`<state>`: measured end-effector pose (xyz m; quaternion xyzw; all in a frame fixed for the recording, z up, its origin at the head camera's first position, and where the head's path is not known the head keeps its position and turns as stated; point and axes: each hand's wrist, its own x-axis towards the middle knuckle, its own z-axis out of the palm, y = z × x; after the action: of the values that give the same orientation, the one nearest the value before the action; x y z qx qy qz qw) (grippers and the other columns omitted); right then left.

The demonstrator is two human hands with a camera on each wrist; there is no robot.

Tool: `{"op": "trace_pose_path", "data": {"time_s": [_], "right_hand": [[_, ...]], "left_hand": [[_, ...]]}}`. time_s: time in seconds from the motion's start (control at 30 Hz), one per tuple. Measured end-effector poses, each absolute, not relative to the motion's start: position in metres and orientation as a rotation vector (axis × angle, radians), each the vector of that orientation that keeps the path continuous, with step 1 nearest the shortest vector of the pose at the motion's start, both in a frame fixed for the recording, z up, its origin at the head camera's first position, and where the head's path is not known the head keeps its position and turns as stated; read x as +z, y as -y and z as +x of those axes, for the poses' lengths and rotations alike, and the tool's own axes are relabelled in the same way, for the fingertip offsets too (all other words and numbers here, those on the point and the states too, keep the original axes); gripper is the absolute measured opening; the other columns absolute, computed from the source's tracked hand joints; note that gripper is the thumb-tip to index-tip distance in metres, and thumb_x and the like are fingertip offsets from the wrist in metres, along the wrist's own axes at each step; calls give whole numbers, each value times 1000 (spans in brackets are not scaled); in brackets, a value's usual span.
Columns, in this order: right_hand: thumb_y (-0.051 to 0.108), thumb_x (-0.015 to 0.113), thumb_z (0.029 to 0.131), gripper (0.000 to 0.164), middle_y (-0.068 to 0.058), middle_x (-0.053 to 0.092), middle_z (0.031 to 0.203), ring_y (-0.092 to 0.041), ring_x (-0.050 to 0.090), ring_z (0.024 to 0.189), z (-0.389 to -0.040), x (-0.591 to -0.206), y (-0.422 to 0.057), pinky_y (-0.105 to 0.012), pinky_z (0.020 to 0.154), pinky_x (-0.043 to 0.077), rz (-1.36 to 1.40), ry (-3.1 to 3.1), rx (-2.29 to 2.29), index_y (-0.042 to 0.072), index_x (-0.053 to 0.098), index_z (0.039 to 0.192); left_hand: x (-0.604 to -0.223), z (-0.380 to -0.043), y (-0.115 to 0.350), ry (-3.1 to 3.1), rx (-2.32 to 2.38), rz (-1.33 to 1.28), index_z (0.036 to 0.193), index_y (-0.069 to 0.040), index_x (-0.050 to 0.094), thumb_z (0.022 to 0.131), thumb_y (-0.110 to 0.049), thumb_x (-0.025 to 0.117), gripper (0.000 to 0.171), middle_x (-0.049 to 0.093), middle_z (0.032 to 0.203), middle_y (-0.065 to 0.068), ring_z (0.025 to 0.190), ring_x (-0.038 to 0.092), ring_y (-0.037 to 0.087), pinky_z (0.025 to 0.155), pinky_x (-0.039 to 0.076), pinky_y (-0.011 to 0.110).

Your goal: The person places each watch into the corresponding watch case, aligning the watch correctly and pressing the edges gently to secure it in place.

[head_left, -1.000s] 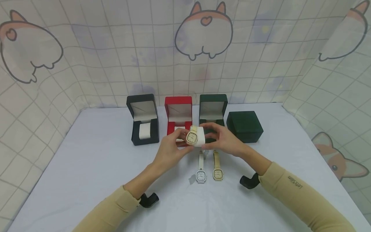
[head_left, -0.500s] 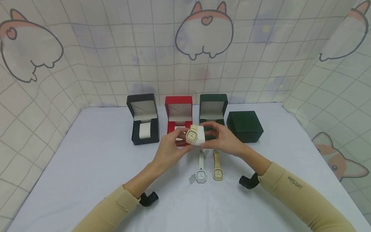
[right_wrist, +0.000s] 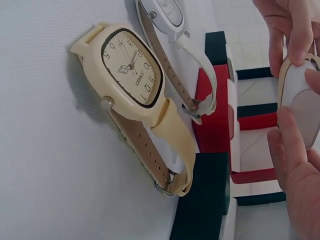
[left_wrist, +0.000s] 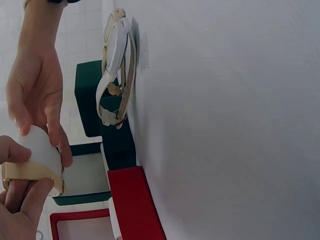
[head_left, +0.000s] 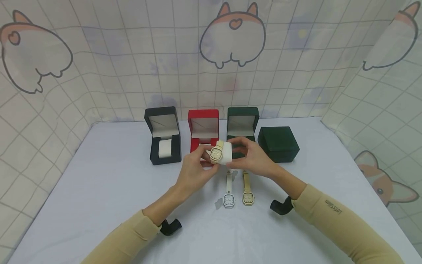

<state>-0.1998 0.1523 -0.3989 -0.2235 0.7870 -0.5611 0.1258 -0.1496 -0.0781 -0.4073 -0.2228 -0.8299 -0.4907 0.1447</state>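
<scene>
Over the table, my left hand [head_left: 191, 168] pinches a cream watch [head_left: 216, 154] by its strap and case. A white watch cushion [head_left: 227, 153] sits against the watch, gripped from the other side by the fingers of my right hand [head_left: 255, 157]. In the left wrist view the cream strap [left_wrist: 30, 171] wraps over one end of the cushion. The right wrist view shows the cushion's flat end [right_wrist: 306, 112] between both hands. On the cloth below lie a white watch [head_left: 229, 200] and another cream watch [head_left: 248, 198], straps fastened.
Along the back stand three open watch boxes: a dark one [head_left: 152, 153] with a white cushion [head_left: 165, 148], a red one [head_left: 203, 114] and a green one [head_left: 242, 111], the last two partly behind my hands. A closed green box [head_left: 278, 138] stands to their right.
Both hands, with the watch and cushion, have shifted slightly left and up. The watches on the cloth and the boxes have not moved.
</scene>
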Motion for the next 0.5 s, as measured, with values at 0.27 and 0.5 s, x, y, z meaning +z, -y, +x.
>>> {"op": "trace_pose_path", "data": {"time_s": [0.27, 0.5], "right_hand": [[11, 90, 80, 72, -10, 51, 143, -31, 60, 121, -201, -401, -150, -36, 90, 58, -615, -2325, -1634, 7, 50, 140], [8, 91, 79, 74, -11, 52, 142, -31, 62, 118, -201, -402, -149, -35, 87, 59, -603, -2349, -1650, 7, 50, 140]], "left_hand": [[-407, -152, 78, 2388, -1444, -634, 120, 0, 57, 84, 0, 84, 45, 67, 102, 9, 87, 66, 19, 79, 62, 38], [-408, -153, 77, 2418, -1506, -685, 124, -3, 52, 88, -9, 83, 47, 61, 112, 7, 98, 63, 18, 85, 60, 33]]}}
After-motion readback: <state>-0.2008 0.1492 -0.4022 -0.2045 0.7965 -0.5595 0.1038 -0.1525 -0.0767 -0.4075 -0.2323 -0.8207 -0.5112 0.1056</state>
